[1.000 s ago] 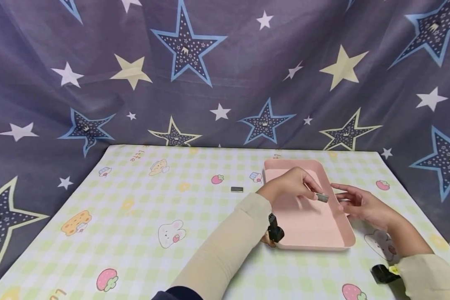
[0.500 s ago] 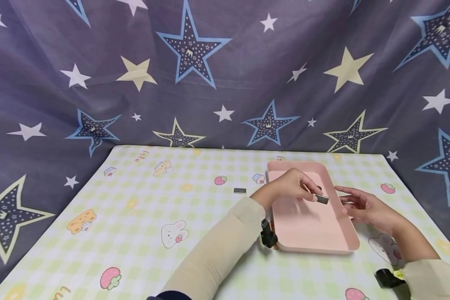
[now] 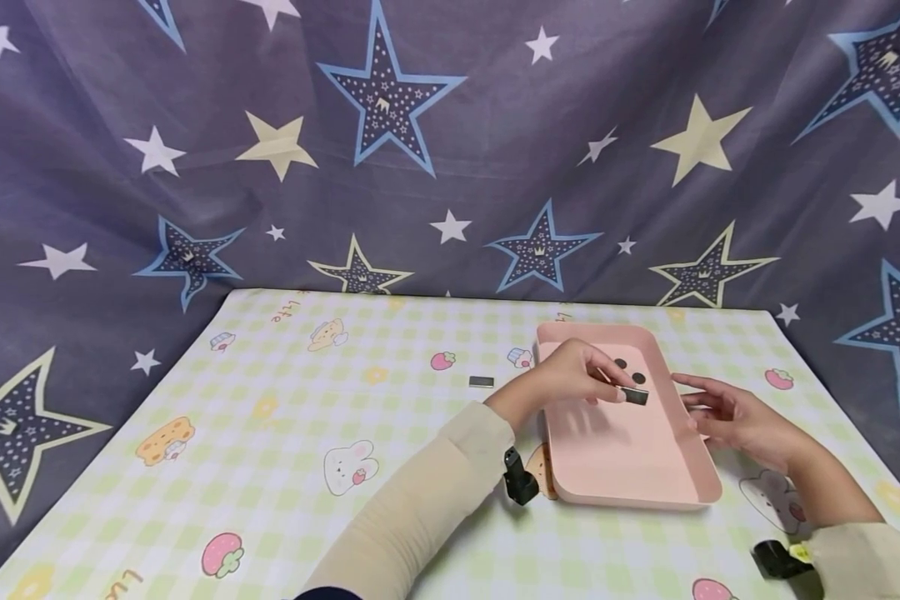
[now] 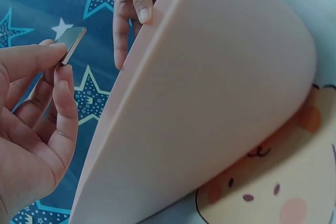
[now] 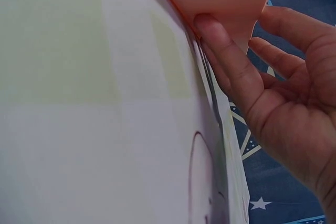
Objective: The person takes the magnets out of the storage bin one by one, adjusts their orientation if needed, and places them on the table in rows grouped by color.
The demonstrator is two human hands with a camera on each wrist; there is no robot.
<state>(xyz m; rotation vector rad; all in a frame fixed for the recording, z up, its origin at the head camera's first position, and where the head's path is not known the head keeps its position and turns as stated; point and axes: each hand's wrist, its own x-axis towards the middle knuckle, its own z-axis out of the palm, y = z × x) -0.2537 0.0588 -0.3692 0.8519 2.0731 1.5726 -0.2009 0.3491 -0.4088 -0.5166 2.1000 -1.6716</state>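
My left hand is over the pink tray, pinching a small flat rectangular piece between thumb and fingers. Its face is dark and its edge is shiny like metal, as the left wrist view shows of this rectangular piece. Beneath and beyond it, two dark round discs lie on the tray floor. My right hand touches the tray's right wall from outside. In the right wrist view, the thumb of the right hand rests against the pink wall, with the other fingers loosely bent.
A similar dark rectangular piece lies on the checked tablecloth, left of the tray. Behind the table hangs a dark cloth with stars. A black wrist camera sits by the tray's left side.
The left hand has drawn slightly left with the rectangular piece, uncovering both discs on the tray floor. The right hand has stayed at the wall. The head view has shifted a little.
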